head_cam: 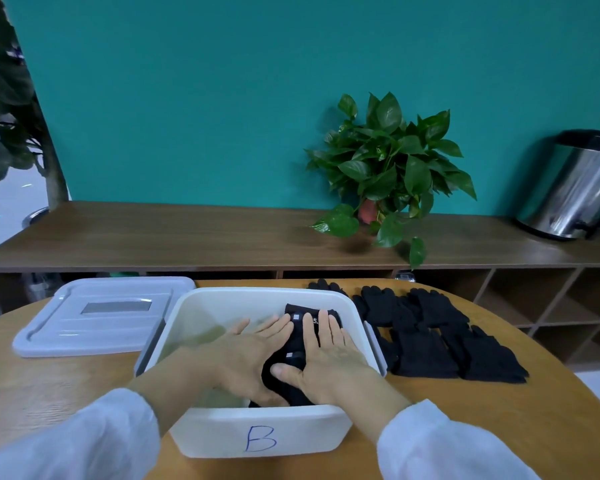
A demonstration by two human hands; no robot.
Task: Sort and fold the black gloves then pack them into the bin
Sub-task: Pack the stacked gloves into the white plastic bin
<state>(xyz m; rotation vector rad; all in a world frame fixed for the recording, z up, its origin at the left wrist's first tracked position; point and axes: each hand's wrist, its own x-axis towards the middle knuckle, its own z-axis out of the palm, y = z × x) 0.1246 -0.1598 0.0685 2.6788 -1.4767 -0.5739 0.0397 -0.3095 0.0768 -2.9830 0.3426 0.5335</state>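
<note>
A white bin [257,429] marked with a blue "B" stands on the round wooden table in front of me. Folded black gloves [297,337] with small white labels lie in its right half. My left hand [246,355] and my right hand [329,358] both rest flat on these gloves inside the bin, fingers spread and pointing away from me. Several more black gloves [430,337] lie flat in rows on the table, just right of the bin.
The bin's grey lid [97,317] lies on the table to the left. Behind the table runs a long wooden shelf [187,233] with a potted plant [388,171] and a steel container [575,188]. A teal wall stands behind.
</note>
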